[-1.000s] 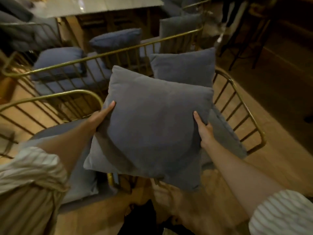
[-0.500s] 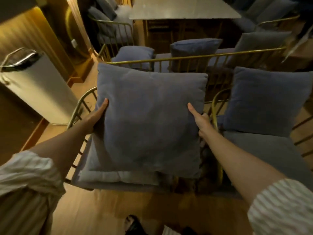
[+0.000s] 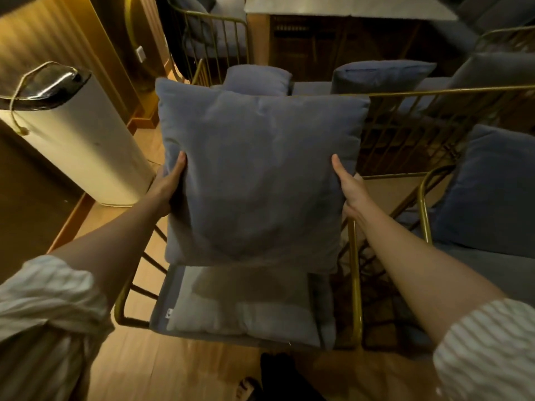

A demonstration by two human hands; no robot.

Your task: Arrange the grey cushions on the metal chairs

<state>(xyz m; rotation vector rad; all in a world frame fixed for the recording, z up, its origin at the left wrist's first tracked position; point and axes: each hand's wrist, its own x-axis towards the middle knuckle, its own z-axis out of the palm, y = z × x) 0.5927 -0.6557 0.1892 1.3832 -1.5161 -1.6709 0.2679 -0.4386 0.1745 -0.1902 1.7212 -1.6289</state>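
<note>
**Cushion held over a chair seat**

Both hands clamped on a grey cushion: left hand pinching its left edge, right hand its right, thumbs on the front. Held upright above the seat pad of a gold metal chair. Probably light, soft and yielding; best gripped at the side edges. More cushioned chairs beyond.

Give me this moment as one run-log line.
left hand: holding grey cushion | right hand: holding it | cushion: upright above seat pad of metal chair | not yet released
</note>
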